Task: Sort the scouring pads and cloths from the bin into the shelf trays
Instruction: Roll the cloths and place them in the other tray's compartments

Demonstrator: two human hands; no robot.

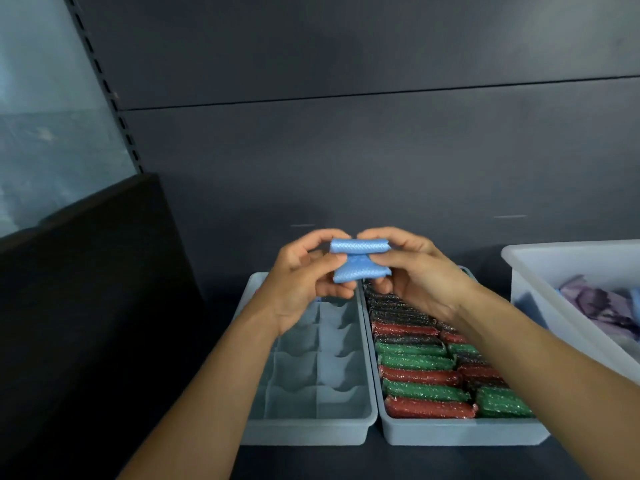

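You have the blue cloth [358, 246] pinched between both hands, lifted above the far ends of the two trays. Your left hand [301, 282] curls round its left end, thumb in front and fingers behind. Your right hand [419, 271] grips the right end the same way, and the fingertips of both hands nearly meet over the top of the cloth. The top of the cloth is rolled into a short tube running from one grip to the other. A loose flap hangs below the roll, between your thumbs.

Under your left hand lies the left tray [311, 426], its rows of divided compartments running back toward you beside your left forearm. Under your right hand and forearm sits the right tray [460, 434], close against the left one along its long side. It is packed with rolled pads [422, 375]: dark ones nearest the grip, then red and green ones closer to you. To the right of your right hand, apart from the trays, stands the white bin [554, 252], with a purple cloth [595, 303] lying in it. Trays and bin rest on the dark shelf [381, 462], and behind the grip rises the grey back panel [346, 150].
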